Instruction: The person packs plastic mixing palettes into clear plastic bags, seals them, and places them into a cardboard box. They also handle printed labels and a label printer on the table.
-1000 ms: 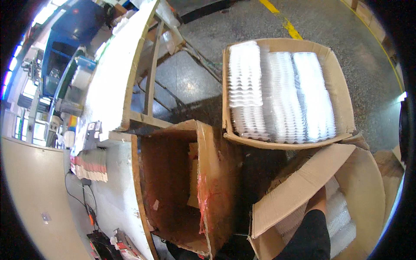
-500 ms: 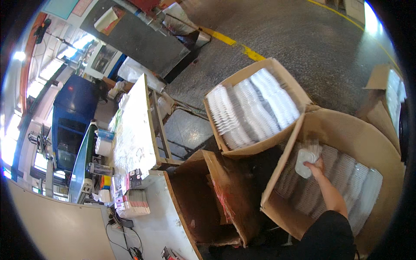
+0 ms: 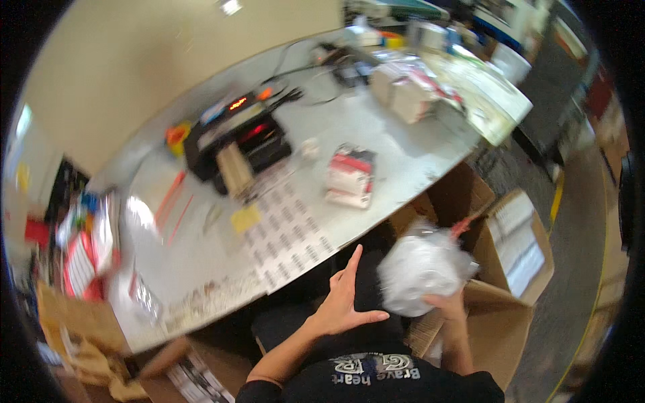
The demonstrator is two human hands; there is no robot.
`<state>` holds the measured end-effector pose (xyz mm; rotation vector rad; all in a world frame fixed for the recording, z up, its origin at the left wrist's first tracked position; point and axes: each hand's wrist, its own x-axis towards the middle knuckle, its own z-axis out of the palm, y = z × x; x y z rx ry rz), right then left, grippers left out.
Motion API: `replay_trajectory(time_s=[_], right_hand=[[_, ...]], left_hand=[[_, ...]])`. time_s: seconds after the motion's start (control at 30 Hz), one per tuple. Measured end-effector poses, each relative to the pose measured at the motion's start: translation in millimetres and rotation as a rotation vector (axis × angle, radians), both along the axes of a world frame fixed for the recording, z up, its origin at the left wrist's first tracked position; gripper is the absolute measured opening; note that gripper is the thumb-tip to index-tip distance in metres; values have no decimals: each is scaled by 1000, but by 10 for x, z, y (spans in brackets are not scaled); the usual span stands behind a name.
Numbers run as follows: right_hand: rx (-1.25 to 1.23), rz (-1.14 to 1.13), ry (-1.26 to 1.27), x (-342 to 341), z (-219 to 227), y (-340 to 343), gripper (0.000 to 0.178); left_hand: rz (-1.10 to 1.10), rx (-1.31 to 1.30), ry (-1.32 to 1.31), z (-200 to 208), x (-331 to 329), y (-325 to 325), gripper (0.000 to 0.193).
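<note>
My right hand point(image 3: 449, 305) grips a stack of clear plastic trays point(image 3: 418, 272) from below, in front of my body. The stack is blurred, so its exact shape is hard to make out. My left hand point(image 3: 344, 302) is raised to the left of it, fingers and thumb spread, with nothing in it and a gap between it and the trays. Beyond both hands lies the edge of a grey worktable point(image 3: 396, 158). A sheet of small printed labels point(image 3: 289, 232) rests near that edge.
On the table stand a black device with a red display point(image 3: 235, 138), a red-and-white pack point(image 3: 351, 178) and a stack of cards point(image 3: 406, 94). Cardboard boxes flank me: one with white stacks point(image 3: 517, 245) at right, an open one point(image 3: 500, 329) nearer, another point(image 3: 181, 369) at lower left.
My view has swung left from the boxes to the worktable. My right hand has come out of the large box with the plastic trays, and my left hand has come into view.
</note>
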<state>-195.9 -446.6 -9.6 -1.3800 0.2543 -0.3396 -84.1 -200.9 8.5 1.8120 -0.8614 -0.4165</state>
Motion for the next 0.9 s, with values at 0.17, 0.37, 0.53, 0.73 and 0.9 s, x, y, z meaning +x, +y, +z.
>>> replay_trajectory(time_s=[0.17,0.37,0.53,0.73,0.9], right_hand=[[-483,473,59,1318,188,1356,73],[-546,670,356,2013,38,1960,43],[-1098,253,222,3009,49,1531,29],[-1600,187,26,4455,-694,957,49],[-1678,135,-70,4776,-591,897,37]], left_hand=[[470,-191,401,-147,113,884,112],[844,-154,428,-486,459,1265,84],[921,-107,437,-508,625,1258,87],[856,-37,467,-368,745,1298,88],[984,67,318,-206,801,1536,80]])
